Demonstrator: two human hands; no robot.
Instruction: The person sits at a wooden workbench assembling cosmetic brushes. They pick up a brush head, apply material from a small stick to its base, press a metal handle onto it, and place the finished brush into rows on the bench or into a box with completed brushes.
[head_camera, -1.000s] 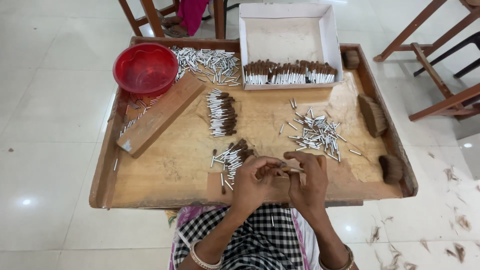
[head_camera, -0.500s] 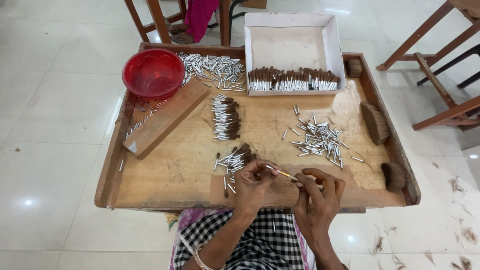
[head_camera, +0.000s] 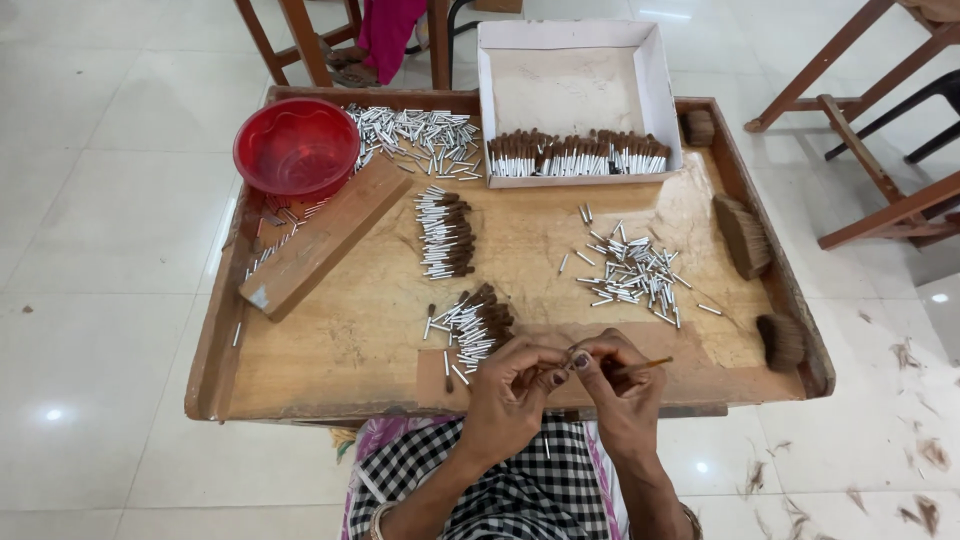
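My left hand and my right hand meet at the near edge of a wooden tray table. Their fingertips pinch a small piece between them; it is too small to identify. A thin stick pokes out to the right of my right hand, held in its fingers. Just left of my left hand lies a loose pile of small brown-and-white tubes. A neater stack of the same tubes lies farther up the tray. Scattered white tubes lie to the upper right of my hands.
A red bowl and a wooden block sit at the tray's left. A white cardboard box holding a row of tubes stands at the back, more white tubes beside it. Brown fibre bundles lie at right. Wooden chairs surround.
The view has shifted slightly. My hands stayed together at the tray's near edge, working the small piece; the thin stick now points out to the right of my right hand.
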